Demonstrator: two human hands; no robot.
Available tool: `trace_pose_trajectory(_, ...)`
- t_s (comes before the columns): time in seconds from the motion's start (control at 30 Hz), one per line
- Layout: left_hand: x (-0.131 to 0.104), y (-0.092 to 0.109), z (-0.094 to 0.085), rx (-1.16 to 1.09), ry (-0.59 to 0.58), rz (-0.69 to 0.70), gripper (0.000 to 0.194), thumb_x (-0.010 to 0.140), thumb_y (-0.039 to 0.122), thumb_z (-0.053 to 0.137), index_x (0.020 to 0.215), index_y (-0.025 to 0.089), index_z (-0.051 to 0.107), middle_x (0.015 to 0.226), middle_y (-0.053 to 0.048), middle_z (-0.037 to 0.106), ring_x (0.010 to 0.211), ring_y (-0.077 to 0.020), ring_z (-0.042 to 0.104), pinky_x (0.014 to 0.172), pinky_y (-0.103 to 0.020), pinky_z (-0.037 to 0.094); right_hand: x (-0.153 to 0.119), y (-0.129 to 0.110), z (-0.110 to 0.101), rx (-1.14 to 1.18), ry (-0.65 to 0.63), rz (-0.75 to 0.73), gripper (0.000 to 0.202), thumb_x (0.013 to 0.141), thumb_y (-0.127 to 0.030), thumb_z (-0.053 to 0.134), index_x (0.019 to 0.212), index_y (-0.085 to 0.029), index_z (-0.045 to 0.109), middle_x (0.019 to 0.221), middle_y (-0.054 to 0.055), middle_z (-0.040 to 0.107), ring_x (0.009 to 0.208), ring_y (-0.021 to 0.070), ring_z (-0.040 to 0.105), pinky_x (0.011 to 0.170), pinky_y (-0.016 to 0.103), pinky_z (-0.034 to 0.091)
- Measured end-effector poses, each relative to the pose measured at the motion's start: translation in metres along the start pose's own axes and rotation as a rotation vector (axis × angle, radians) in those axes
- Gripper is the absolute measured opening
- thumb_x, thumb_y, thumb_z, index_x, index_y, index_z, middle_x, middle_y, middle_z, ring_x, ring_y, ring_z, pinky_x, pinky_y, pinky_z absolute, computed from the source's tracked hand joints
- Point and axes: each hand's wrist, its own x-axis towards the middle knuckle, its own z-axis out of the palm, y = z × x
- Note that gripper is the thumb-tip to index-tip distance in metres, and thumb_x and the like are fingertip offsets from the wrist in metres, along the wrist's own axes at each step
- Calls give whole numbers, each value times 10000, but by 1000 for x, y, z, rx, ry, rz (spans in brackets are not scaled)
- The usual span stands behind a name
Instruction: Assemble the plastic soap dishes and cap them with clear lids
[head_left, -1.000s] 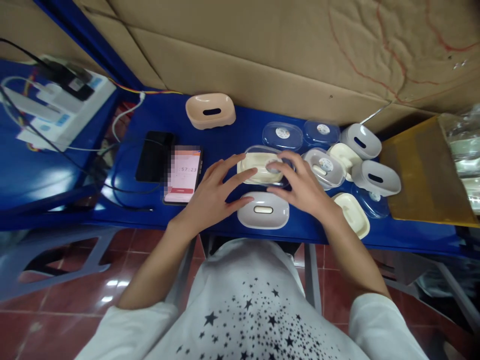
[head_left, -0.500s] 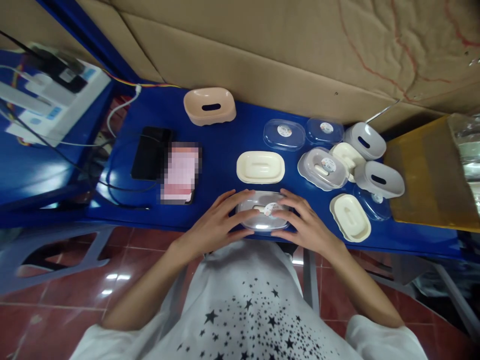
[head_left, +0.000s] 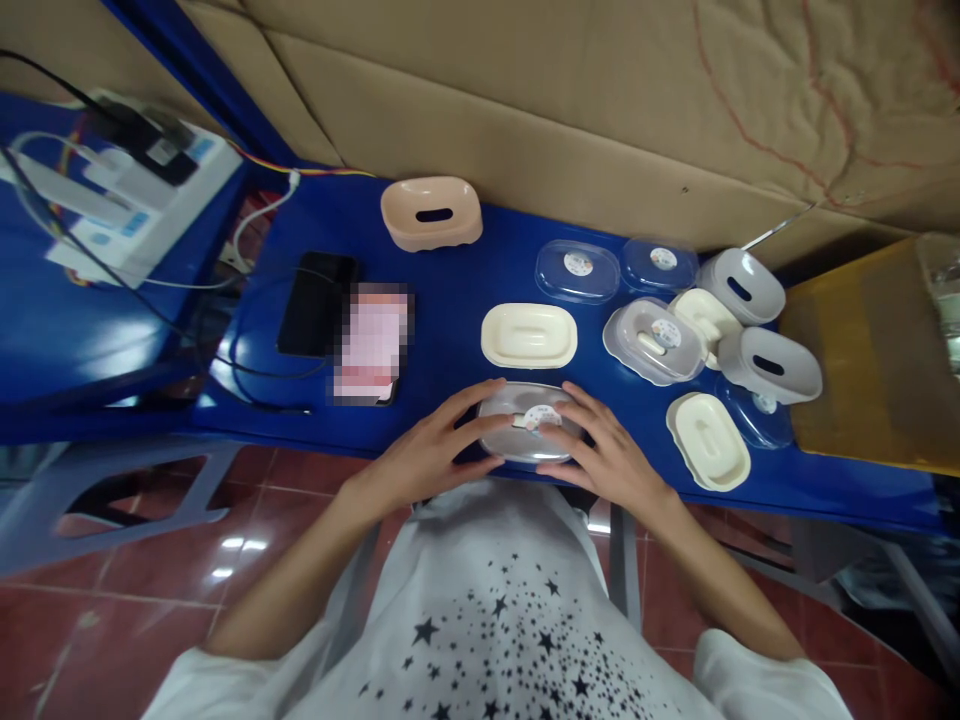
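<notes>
Brown sheeting (head_left: 487,90) is backing the blue worktop (head_left: 442,310) at twelve o'clock; at six, left hand (head_left: 433,450) and right hand (head_left: 609,450), half-curled, are gripping a clear lid (head_left: 522,443) by its ends, partly hiding the grey dish (head_left: 517,401) beneath.

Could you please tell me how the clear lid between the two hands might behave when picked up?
The clear lid looks thin, so it is probably light. Its evenly curved outline suggests fairly stiff plastic. The glossy highlights hint that it could be somewhat slippery.
</notes>
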Motion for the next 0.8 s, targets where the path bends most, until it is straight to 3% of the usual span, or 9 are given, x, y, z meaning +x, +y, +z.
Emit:
trace_pose_trajectory(0.27,3,-1,6,55,-14,34,469,1066,328,665,1510,295,515,1680,-144,427,1557,-310,477,1206,-547,551,-17,1,12,35,65,11,564,981,-423,773,1480,-235,588,1362,145,651,1598,369,411,1199,561,557)
trace_pose_trajectory(0.4,-1,-1,0,67,32,6,454,1046,286,687,1474,273,533,1665,-148,437,1534,-306,501,1199,-525,559,3,14,-2,146,-5,19,588,1046,-516,653,1562,-264,527,1472,130,648,1599,345,418,1238,587,507)
trace_pose_trajectory(0.5,-12,0,-11,119,54,-44,456,1027,244,692,1458,247,542,1650,-155,451,1513,-312,523,1194,-509,563,26,28,-7,87,-17,118,526,1120,-363,532,1630,-266,451,1600,111,591,1585,304,448,1279,589,449)
trace_pose_trajectory(0.6,-25,3,-19,197,84,-131,459,1017,249,692,1452,251,545,1648,-153,459,1491,-334,549,1164,-525,584,38,37,-3,-60,-51,175,507,1120,-283,525,1621,-231,469,1611,122,588,1544,315,508,1272,613,442)
trace_pose_trajectory(0.7,-29,3,-18,261,163,-237,482,1012,258,693,1467,255,535,1662,-158,447,1476,-356,565,1138,-556,597,24,33,0,-132,-54,213,452,1097,-291,585,1537,-193,563,1499,138,681,1470,336,588,1211,600,510)
trace_pose_trajectory(0.8,-19,-2,-10,310,289,-311,488,1005,267,708,1462,248,536,1655,-168,451,1474,-368,566,1160,-580,573,-8,19,-4,-146,3,298,339,1084,-224,588,1415,-185,652,1353,139,756,1406,334,642,1141,574,567)
